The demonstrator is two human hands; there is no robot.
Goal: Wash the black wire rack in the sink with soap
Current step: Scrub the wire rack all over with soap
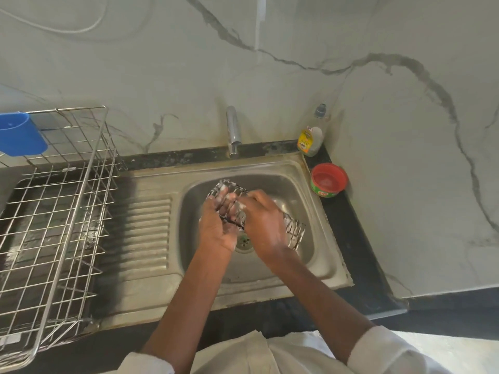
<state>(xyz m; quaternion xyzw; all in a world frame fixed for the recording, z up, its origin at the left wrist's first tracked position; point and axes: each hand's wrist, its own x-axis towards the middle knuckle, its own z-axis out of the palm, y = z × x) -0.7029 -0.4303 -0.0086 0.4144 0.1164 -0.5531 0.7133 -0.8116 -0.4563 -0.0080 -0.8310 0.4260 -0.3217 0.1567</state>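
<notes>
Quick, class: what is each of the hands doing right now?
Left hand: grips the soapy black wire rack over the sink.
Right hand: fingers curled on the rack, gripping it.

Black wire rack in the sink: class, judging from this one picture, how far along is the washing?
Done: white suds already coat the black wire rack, so soap is on. In hand: the left hand holds the rack over the sink basin while the right hand rubs its wires. Left: no water runs from the tap, so rinsing remains, then perhaps draining in the dish rack.
</notes>
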